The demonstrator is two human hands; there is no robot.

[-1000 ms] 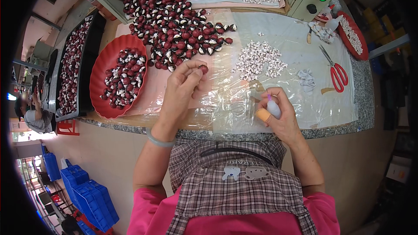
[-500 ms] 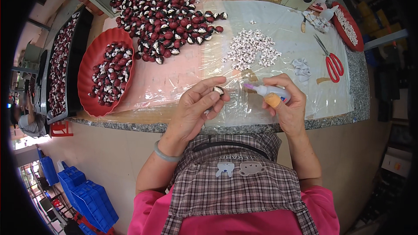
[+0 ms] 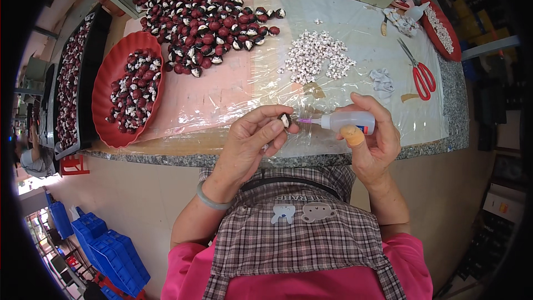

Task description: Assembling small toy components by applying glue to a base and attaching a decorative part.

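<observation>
Between the thumb and fingers of my left hand (image 3: 250, 136) is a small round piece (image 3: 285, 120), black with a white patch. My right hand (image 3: 378, 147), with an orange wrap on its thumb, grips a translucent squeeze bottle (image 3: 351, 119) lying nearly level. Its thin purple nozzle points left at the round piece, and I cannot tell whether the tip touches it. Beyond my hands lies a pile of small white pieces (image 3: 317, 55) on the plastic-covered table. Farther left spreads a large heap of dark red, black and white round pieces (image 3: 208, 30).
A red scalloped tray (image 3: 101, 105) with similar pieces stands at left, beside a black bin (image 3: 83, 116). Red-handled scissors (image 3: 423, 80) and crumpled white scrap (image 3: 382, 82) lie at right. At the far right, a red dish (image 3: 454, 50) holds small white pieces. Blue crates (image 3: 119, 261) stand on the floor.
The bottle has swung level, and its nozzle has come up close to the round piece. My right hand has shifted slightly right. The piece has turned in my left fingers.
</observation>
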